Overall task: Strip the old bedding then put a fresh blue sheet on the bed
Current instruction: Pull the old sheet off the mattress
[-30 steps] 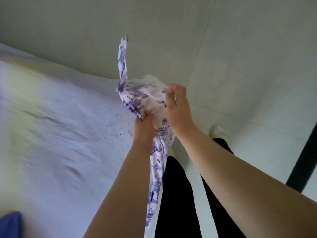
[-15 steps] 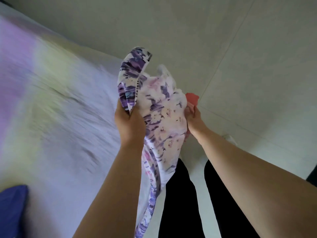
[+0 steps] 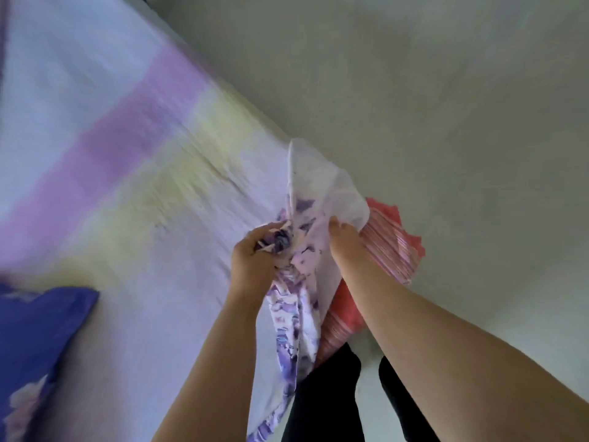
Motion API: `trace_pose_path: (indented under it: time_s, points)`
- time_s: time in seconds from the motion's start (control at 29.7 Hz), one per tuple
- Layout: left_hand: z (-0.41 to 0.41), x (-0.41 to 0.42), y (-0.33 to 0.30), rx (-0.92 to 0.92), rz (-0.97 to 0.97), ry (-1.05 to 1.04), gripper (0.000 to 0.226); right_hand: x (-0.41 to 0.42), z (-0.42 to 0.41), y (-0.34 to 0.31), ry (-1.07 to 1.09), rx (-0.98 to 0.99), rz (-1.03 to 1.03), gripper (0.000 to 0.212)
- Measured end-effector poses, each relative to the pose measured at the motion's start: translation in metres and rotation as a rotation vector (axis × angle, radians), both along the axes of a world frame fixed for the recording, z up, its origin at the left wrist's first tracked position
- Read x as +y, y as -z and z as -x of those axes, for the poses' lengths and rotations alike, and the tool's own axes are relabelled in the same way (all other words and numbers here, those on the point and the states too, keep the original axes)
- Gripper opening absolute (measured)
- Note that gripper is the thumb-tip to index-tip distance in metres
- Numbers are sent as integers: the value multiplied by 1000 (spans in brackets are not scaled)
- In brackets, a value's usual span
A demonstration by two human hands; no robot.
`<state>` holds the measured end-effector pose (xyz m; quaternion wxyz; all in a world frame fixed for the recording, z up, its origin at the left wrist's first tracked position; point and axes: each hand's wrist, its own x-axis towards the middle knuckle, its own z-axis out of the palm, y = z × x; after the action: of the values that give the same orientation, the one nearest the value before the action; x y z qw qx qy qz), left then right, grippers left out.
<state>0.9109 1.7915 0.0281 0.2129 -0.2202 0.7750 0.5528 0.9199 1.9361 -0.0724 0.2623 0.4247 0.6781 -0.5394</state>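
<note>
Standing at the bedside, I grip the purple floral cover [image 3: 298,301] in both hands, forearms reaching forward and down over my black trousers [image 3: 322,400]. My left hand [image 3: 255,263] is fisted round a bunched wad of the printed cloth, knuckles up. My right hand [image 3: 345,242] pinches the cover's pale inside-out edge, fingers tucked under the fabric. A red striped pillow [image 3: 392,250] shows just behind that hand, half out of the cover. The mattress [image 3: 121,173], banded pink and yellow, lies to my left, with blue bedding [image 3: 41,330] at its near corner. The floor [image 3: 446,122] is pale.
</note>
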Motion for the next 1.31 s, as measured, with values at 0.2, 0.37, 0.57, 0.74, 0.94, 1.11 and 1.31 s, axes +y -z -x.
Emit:
trace_pose_path:
  time_s: [0.2,0.37,0.57,0.74,0.94,1.11,1.31]
  points:
    - [7,-48,-77,85,18,200,31,-53,35,-117,391,-105,392,89]
    - [20,-98,-144,247,102,426,44,-128,71,-207,122,-36,613,26]
    - [17,-189,-134,29,447,330,102,-219,109,-273,-416,284,94,25]
    - [45,-235,-190,235,193,-396,32,-289,127,-353,-229,440,635,28]
    - [69,-259,-280,940,917,-664,28,-315,163,-449,-225,453,1148,29]
    - [64,-226,-217,66,953,-90,59,-290,194,-379,-759,507,246,10]
    - [101,-138,-190,-168,797,57,53,-193,234,-308,-799,166,271,12]
